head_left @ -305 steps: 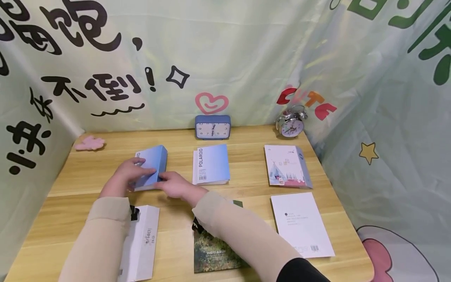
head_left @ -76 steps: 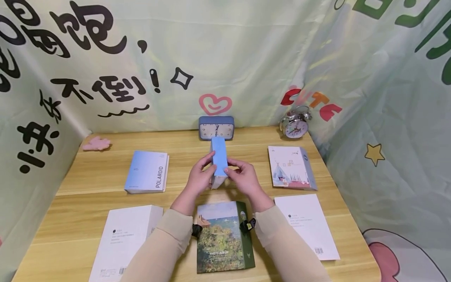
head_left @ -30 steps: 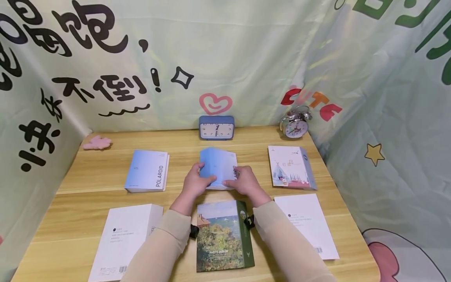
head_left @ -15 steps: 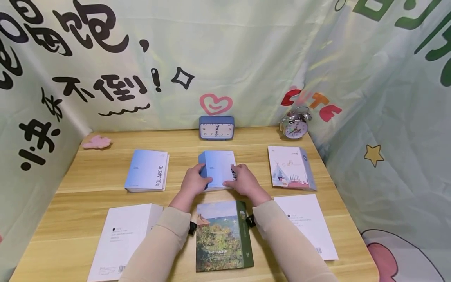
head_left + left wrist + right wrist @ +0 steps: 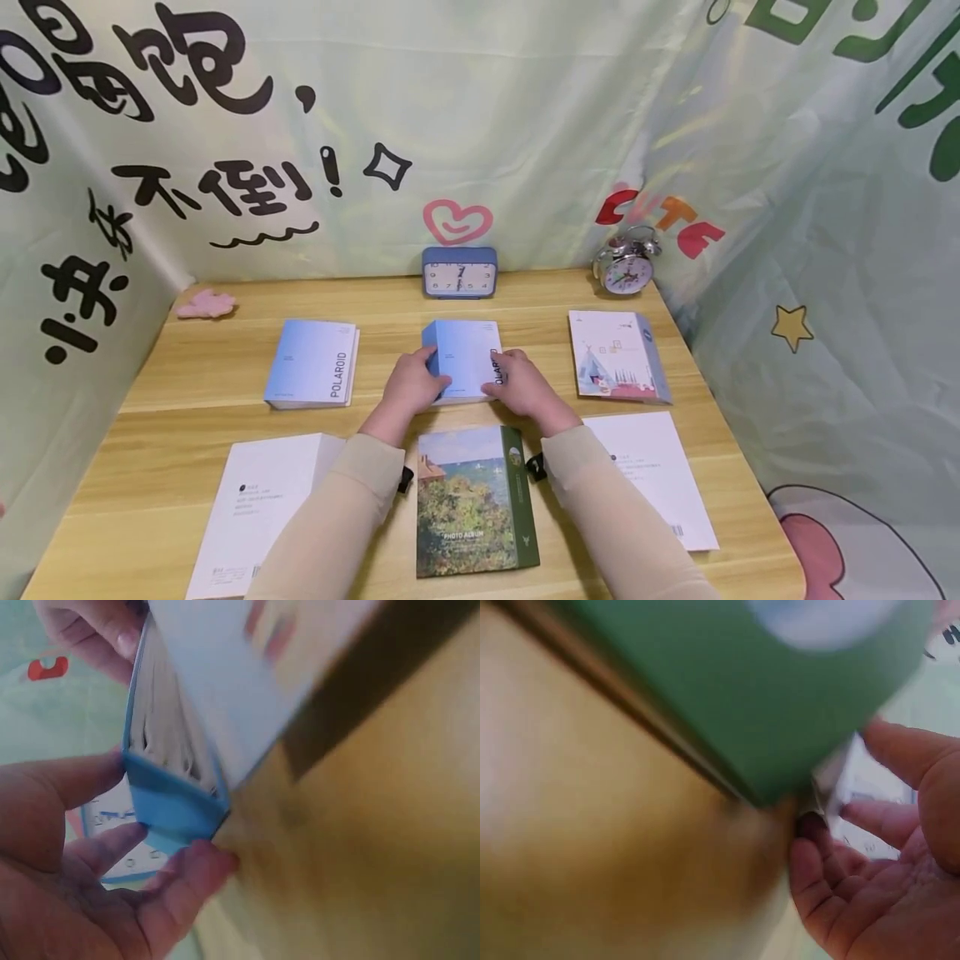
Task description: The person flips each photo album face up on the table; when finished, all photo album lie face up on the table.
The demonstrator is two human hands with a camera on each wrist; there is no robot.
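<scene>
A blue photo album (image 5: 467, 354) marked POLAROID lies flat at mid-table, its spine to the left. My left hand (image 5: 412, 383) holds its spine side, thumb on the cover's near corner. At the opposite side my right hand (image 5: 522, 385) grips the page edge, thumb on the cover and partly over the lettering. The left wrist view shows thumb and fingers about the blue spine (image 5: 176, 799); in the right wrist view, curled fingers (image 5: 817, 881) are at the album's edge. A matching blue album (image 5: 311, 362) lies to the left, and a green-spined photo album (image 5: 468, 508) lies nearer me.
Two white albums (image 5: 247, 508) (image 5: 656, 475) lie at the front left and right, each partly behind a sleeve. A tent-print album (image 5: 611, 354) is at the right. Along the back stand a blue clock (image 5: 459, 273), a silver alarm clock (image 5: 628, 262) and a pink cloud-like object (image 5: 206, 304).
Both hands have come from the left blue album to the middle one. It was raised on edge, then laid down turned over, spine now left. Over the last half second, hardly any movement.
</scene>
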